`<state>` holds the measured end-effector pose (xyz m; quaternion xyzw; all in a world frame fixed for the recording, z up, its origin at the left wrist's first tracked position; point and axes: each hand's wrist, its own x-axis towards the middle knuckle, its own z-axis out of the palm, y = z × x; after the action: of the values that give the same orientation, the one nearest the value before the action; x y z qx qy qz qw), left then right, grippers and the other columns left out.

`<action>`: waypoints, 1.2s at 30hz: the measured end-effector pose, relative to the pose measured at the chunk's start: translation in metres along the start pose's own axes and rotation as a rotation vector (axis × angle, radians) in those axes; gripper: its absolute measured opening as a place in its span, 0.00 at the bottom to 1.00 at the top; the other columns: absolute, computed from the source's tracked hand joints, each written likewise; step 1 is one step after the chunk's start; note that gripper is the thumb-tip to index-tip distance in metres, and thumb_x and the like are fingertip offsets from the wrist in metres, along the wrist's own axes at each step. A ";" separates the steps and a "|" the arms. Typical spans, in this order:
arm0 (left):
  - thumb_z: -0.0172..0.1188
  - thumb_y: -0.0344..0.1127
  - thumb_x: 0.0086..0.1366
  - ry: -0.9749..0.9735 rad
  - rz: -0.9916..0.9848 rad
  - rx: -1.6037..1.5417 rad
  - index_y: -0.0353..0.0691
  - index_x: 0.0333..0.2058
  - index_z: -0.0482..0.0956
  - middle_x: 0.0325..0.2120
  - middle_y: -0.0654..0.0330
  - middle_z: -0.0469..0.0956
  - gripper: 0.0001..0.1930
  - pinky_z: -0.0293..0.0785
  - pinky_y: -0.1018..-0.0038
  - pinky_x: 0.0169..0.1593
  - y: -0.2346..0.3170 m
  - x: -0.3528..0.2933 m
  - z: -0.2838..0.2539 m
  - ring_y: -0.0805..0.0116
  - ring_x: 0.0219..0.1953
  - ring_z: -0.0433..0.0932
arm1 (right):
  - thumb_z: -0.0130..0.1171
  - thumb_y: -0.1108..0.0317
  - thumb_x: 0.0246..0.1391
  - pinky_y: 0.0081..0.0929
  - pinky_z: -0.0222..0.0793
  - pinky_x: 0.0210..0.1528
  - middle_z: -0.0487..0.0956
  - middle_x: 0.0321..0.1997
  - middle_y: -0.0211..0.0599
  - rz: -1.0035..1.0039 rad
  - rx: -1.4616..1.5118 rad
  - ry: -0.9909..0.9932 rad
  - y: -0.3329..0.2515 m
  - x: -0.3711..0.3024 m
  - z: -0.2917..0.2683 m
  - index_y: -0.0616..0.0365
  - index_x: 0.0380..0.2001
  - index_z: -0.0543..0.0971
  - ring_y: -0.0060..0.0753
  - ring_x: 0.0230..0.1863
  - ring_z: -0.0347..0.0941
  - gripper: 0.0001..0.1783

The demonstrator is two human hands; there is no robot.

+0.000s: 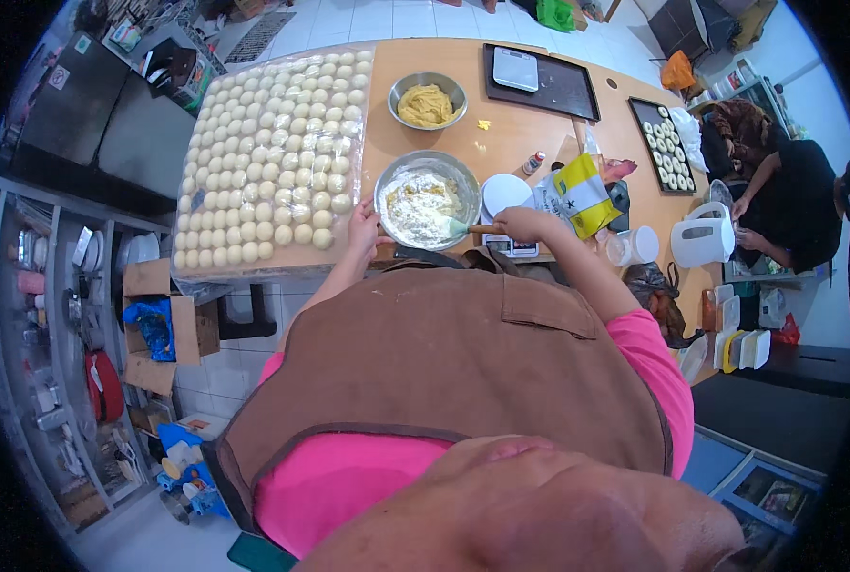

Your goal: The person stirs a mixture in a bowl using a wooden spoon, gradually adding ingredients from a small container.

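A steel mixing bowl [383, 212] stands at the table's near edge, holding white flour over a yellow mixture. My left hand [366, 227] grips the bowl's left rim. In my right hand [525, 225] is the wooden handle of a spatula [483, 229]; its pale green blade rests in the flour at the bowl's right side. Behind this bowl stands a second steel bowl [396, 99] with smooth yellow dough [426, 106] in it. Just right of the mixing bowl, near my right hand, are a round white lid or container [506, 194] and a kitchen scale [522, 250].
Rows of dough balls [272, 162] under clear plastic cover the table's left. At right stand a yellow-and-white bag [582, 195], a small bottle [534, 162] and a white jug [701, 238]. Farther back lie a black tray [563, 95] and a tray of ring-shaped dough [668, 148]. Another person [797, 205] works at far right.
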<state>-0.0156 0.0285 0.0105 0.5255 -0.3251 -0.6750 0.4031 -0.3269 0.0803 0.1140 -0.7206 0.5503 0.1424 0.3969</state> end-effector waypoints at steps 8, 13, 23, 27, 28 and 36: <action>0.46 0.28 0.63 -0.021 0.003 -0.070 0.45 0.55 0.59 0.48 0.59 0.69 0.21 0.77 0.74 0.16 0.001 -0.001 0.000 0.67 0.33 0.77 | 0.44 0.64 0.53 0.42 0.66 0.43 0.77 0.37 0.48 -0.028 -0.145 0.165 0.001 0.002 0.015 0.59 0.32 0.77 0.50 0.40 0.73 0.14; 0.47 0.28 0.63 -0.006 -0.007 -0.056 0.46 0.55 0.59 0.47 0.60 0.70 0.21 0.77 0.75 0.16 0.001 -0.001 0.000 0.68 0.31 0.77 | 0.44 0.63 0.53 0.42 0.66 0.43 0.77 0.37 0.47 -0.037 -0.162 0.157 0.001 0.002 0.014 0.59 0.32 0.77 0.50 0.40 0.73 0.14; 0.45 0.28 0.63 -0.008 -0.012 -0.052 0.45 0.55 0.60 0.43 0.57 0.70 0.21 0.78 0.74 0.18 -0.001 0.000 -0.002 0.67 0.34 0.76 | 0.43 0.63 0.54 0.41 0.65 0.45 0.76 0.40 0.46 0.040 -0.095 0.122 -0.001 0.002 0.016 0.57 0.34 0.77 0.48 0.42 0.72 0.14; 0.44 0.28 0.63 -0.019 -0.030 -0.076 0.47 0.55 0.61 0.43 0.57 0.70 0.20 0.78 0.76 0.17 0.000 -0.001 -0.002 0.67 0.33 0.76 | 0.42 0.62 0.55 0.41 0.65 0.45 0.76 0.40 0.46 -0.004 -0.116 0.178 0.002 0.002 0.020 0.57 0.35 0.77 0.48 0.43 0.72 0.15; 0.44 0.28 0.63 -0.018 -0.021 -0.082 0.48 0.55 0.60 0.42 0.57 0.70 0.20 0.78 0.75 0.17 0.001 -0.002 -0.001 0.67 0.33 0.76 | 0.42 0.61 0.56 0.41 0.65 0.46 0.76 0.40 0.46 0.005 -0.101 0.152 0.002 0.003 0.019 0.57 0.35 0.77 0.48 0.43 0.72 0.16; 0.44 0.28 0.64 -0.005 -0.051 -0.045 0.48 0.55 0.60 0.43 0.58 0.69 0.20 0.79 0.71 0.19 0.003 -0.001 -0.002 0.66 0.34 0.75 | 0.41 0.58 0.58 0.42 0.65 0.46 0.76 0.41 0.46 0.001 -0.104 0.119 0.001 0.002 0.018 0.57 0.37 0.77 0.49 0.43 0.71 0.18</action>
<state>-0.0132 0.0278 0.0129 0.5227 -0.2975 -0.6935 0.3968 -0.3228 0.0920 0.1001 -0.7471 0.5653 0.1277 0.3255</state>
